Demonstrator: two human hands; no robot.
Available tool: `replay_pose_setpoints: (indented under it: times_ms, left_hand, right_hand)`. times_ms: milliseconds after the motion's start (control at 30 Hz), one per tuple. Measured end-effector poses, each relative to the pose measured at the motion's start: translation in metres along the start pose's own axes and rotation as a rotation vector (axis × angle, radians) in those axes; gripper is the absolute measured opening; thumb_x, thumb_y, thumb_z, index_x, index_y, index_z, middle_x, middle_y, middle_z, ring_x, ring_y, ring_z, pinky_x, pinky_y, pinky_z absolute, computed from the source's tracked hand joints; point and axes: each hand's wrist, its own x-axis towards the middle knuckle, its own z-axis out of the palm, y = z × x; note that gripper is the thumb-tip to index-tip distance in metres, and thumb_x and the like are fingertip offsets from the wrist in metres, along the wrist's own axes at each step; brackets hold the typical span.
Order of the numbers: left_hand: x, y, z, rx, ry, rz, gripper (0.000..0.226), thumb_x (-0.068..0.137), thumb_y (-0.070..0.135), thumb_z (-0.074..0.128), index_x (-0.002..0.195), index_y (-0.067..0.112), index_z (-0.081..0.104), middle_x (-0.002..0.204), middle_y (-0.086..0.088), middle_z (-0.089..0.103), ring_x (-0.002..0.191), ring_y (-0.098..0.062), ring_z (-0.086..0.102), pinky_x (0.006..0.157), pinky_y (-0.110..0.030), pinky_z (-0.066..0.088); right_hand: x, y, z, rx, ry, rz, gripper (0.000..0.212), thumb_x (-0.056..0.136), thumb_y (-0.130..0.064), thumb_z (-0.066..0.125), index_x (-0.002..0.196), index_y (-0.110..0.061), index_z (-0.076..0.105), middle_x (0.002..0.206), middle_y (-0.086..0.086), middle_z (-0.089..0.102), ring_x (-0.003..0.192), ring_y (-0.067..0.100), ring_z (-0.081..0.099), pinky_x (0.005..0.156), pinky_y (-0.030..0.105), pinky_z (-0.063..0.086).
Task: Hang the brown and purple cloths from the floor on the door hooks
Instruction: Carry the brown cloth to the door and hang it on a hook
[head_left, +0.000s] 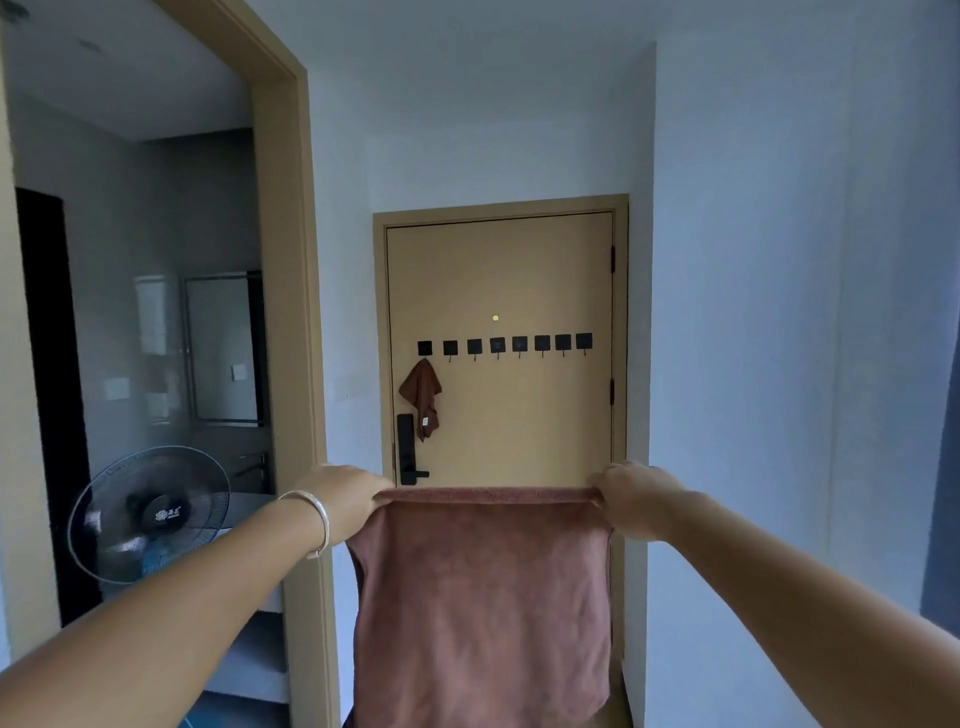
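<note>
From the head camera, a large cloth (483, 608) of dusty brown-pink colour hangs spread flat in front of the person, held up by its top edge, which is stretched into a nearly straight line. The left hand (345, 499) pinches the top left corner with curled fingers, and the right hand (631, 496) pinches the top right corner the same way; the two hands are well apart, with the cloth taut between them. The fabric looks soft and napped, like microfibre towelling, with faint mottling and slightly rounded lower corners, and it drops to the bottom of the frame. A thin silver bangle (317, 525) circles the left wrist. Beyond the cloth stands a closed tan door (519, 415) with a smooth matte face, and the cloth hides its lower part. Across the door runs a row of hooks (504, 344), eight small black square plates each with a thin prong below. On the leftmost hook hangs a smaller brown cloth (422, 397), bunched and drooping in folds, with a small white tag near its lower edge. Just below it a black handle lock (408, 449) sits at the door's left edge. A small round peephole (495, 317) shows above the hooks. To the left, through an open doorway, a round wire-caged fan (150, 512) stands.
</note>
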Motion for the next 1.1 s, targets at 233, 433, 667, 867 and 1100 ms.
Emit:
replay_pose_setpoints:
  times_ms: [233, 433, 667, 867, 1100]
  left_hand:
    - [0.046, -0.007, 0.032, 0.024, -0.037, -0.006, 0.036, 0.102, 0.039, 0.026, 0.088, 0.03, 0.058, 0.087, 0.011, 0.065, 0.077, -0.014, 0.054, 0.073, -0.029, 0.041]
    - [0.099, -0.033, 0.071, -0.015, -0.018, 0.016, 0.03, 0.101, 0.037, 0.026, 0.083, 0.038, 0.05, 0.083, 0.011, 0.063, 0.077, -0.014, 0.057, 0.066, -0.028, 0.036]
    - [0.188, -0.089, 0.122, -0.025, 0.042, 0.025, 0.036, 0.101, 0.04, 0.025, 0.089, 0.028, 0.057, 0.079, 0.007, 0.064, 0.076, -0.014, 0.06, 0.055, -0.022, 0.028]
    - [0.266, -0.143, 0.146, -0.046, 0.091, 0.007, 0.039, 0.101, 0.04, 0.024, 0.087, 0.027, 0.058, 0.08, 0.006, 0.065, 0.078, -0.015, 0.06, 0.062, -0.025, 0.036]
    - [0.327, -0.189, 0.185, -0.04, 0.076, 0.033, 0.038, 0.101, 0.038, 0.025, 0.09, 0.027, 0.059, 0.084, 0.005, 0.066, 0.081, -0.016, 0.06, 0.072, -0.027, 0.043]
  right_hand:
    - [0.056, 0.015, 0.026, 0.006, -0.027, -0.008, 0.022, 0.099, -0.024, 0.035, 0.094, -0.024, 0.056, 0.097, -0.003, 0.059, 0.093, 0.016, 0.054, 0.08, 0.035, 0.049]
    - [0.11, 0.016, 0.051, -0.005, -0.049, 0.001, 0.024, 0.099, -0.023, 0.033, 0.097, -0.023, 0.057, 0.1, -0.003, 0.058, 0.096, 0.016, 0.052, 0.08, 0.033, 0.048]
    - [0.203, 0.004, 0.065, -0.044, -0.064, 0.019, 0.025, 0.099, -0.021, 0.032, 0.099, -0.021, 0.058, 0.096, -0.003, 0.056, 0.089, 0.017, 0.053, 0.081, 0.034, 0.05]
    - [0.297, -0.008, 0.066, -0.063, -0.029, 0.031, 0.022, 0.099, -0.023, 0.033, 0.09, -0.023, 0.053, 0.093, -0.003, 0.055, 0.087, 0.016, 0.052, 0.081, 0.035, 0.05]
    - [0.378, -0.023, 0.096, -0.083, -0.056, 0.05, 0.019, 0.097, -0.017, 0.038, 0.086, -0.023, 0.052, 0.093, -0.002, 0.056, 0.084, 0.016, 0.053, 0.077, 0.034, 0.051]
